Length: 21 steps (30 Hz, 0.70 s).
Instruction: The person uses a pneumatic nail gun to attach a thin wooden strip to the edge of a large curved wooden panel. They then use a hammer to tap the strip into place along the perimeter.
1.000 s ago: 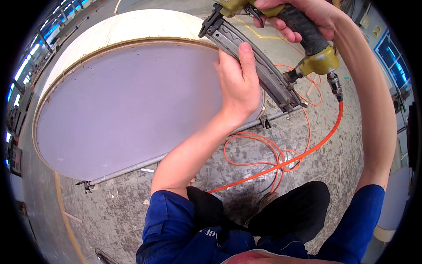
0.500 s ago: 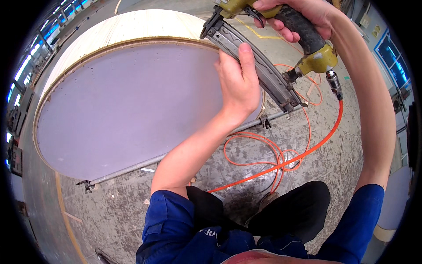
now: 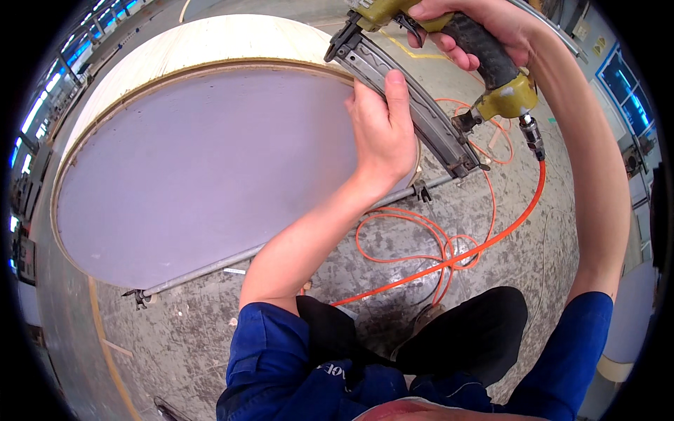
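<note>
A pneumatic nail gun (image 3: 425, 112) with an olive-yellow body, black grip and long grey magazine is held up in both hands. My right hand (image 3: 491, 28) wraps round its black grip, with the fingers near the trigger. My left hand (image 3: 382, 133) closes on the magazine, its thumb along the near side and its other fingers partly hidden behind. Left of the tool stands a large drum-like piece with a lilac-grey oval face (image 3: 203, 175) and a pale wooden curved side (image 3: 203, 42). The tool's nose is near that piece's upper right edge; contact cannot be made out.
An orange air hose (image 3: 523, 212) runs from the tool's handle down to the floor, where thinner orange hose (image 3: 404, 212) lies in loops. A metal pipe clamp (image 3: 200, 272) lies along the oval piece's lower edge. Wood scraps (image 3: 118, 348) lie on the stained concrete floor (image 3: 189, 365).
The view has shifted very slightly. Both hands keep the same hold on the nail gun, and the oval piece stays in place.
</note>
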Each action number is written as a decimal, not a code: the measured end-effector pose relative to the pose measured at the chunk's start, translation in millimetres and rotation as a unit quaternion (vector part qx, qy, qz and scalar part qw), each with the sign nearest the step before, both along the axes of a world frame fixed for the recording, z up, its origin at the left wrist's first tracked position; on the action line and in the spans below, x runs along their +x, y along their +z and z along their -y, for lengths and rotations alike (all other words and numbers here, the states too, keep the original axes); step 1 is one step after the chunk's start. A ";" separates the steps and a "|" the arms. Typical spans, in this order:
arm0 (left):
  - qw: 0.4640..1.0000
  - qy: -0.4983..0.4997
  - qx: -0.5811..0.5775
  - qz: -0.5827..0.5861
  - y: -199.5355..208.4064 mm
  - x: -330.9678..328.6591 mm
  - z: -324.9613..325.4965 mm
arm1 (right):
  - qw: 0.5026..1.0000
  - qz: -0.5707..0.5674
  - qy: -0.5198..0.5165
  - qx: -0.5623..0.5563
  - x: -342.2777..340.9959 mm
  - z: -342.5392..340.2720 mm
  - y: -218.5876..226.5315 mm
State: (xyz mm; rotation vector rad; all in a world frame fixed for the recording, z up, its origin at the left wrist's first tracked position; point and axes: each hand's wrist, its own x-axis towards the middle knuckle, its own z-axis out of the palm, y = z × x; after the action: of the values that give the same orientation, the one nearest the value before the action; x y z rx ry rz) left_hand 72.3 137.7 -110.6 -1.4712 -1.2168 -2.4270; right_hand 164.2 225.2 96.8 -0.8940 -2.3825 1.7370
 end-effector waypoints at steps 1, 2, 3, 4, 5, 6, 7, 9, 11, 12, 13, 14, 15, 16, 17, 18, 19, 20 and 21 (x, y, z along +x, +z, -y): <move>1.000 -0.004 -0.003 0.000 0.7 1.0 0.6 | 1.000 0.004 -0.013 -0.002 0.6 0.0 -0.1; 1.000 -0.007 -0.006 0.000 1.6 0.8 2.0 | 1.000 0.007 -0.025 -0.004 0.3 0.9 0.0; 1.000 -0.010 -0.009 -0.001 2.1 0.6 2.6 | 0.999 0.010 -0.036 -0.006 0.1 1.3 0.3; 1.000 -0.002 -0.004 -0.003 1.1 0.3 0.9 | 0.999 0.011 -0.033 -0.007 -0.1 0.7 0.7; 1.000 0.006 0.000 -0.005 -0.4 -0.4 -1.1 | 0.999 0.013 -0.028 -0.008 -0.9 -0.4 0.6; 1.000 0.013 0.005 -0.007 -1.3 -0.8 -2.2 | 1.000 0.015 -0.024 -0.009 -1.3 -1.0 0.4; 1.000 -0.005 0.004 -0.005 -1.7 -1.2 -2.3 | 1.000 0.005 -0.028 -0.006 -0.9 -0.8 0.1; 0.999 -0.042 0.002 0.000 1.4 -0.8 -0.7 | 0.999 -0.015 -0.035 0.000 2.1 -0.7 -1.2; 1.000 -0.022 -0.009 -0.012 -0.9 1.9 0.3 | 0.999 -0.008 -0.039 -0.010 7.1 0.7 -2.2; 1.000 -0.013 -0.014 -0.018 -2.1 3.1 0.6 | 0.999 -0.004 -0.041 -0.015 9.0 0.9 -2.8; 1.000 -0.018 -0.008 -0.019 -3.8 2.7 -1.4 | 0.999 -0.004 -0.039 -0.023 9.6 -0.8 -3.9; 1.000 -0.023 0.000 -0.020 -4.8 1.9 -5.2 | 0.999 -0.004 -0.038 -0.029 10.2 -3.0 -4.3; 0.999 -0.028 0.007 -0.022 -5.3 1.6 -7.2 | 0.999 -0.005 -0.037 -0.035 10.6 -4.3 -5.0; 1.000 -0.021 0.005 -0.016 -5.9 2.0 -7.5 | 0.999 -0.005 -0.034 -0.031 11.0 -4.4 -5.7; 1.000 -0.015 0.004 -0.010 -6.2 3.5 -8.0 | 0.999 -0.005 -0.032 -0.026 12.1 -4.9 -6.5; 1.000 -0.009 0.003 -0.003 -6.4 4.7 -8.5 | 0.999 -0.005 -0.031 -0.022 13.0 -5.3 -7.1; 1.000 -0.008 0.001 -0.001 -6.9 5.3 -9.6 | 0.999 -0.002 -0.030 -0.021 13.5 -6.0 -7.2; 1.000 -0.007 -0.002 0.000 -8.8 5.2 -10.5 | 0.999 0.000 -0.029 -0.023 13.2 -7.6 -8.5; 1.000 -0.005 -0.005 0.001 -10.3 5.1 -10.9 | 0.999 0.002 -0.028 -0.025 12.9 -8.8 -9.5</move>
State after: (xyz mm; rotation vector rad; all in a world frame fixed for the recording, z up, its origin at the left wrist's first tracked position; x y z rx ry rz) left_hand 77.4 148.6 -120.9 -1.4816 -1.2281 -2.4322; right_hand 177.2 234.0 87.3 -0.9609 -2.3024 1.7820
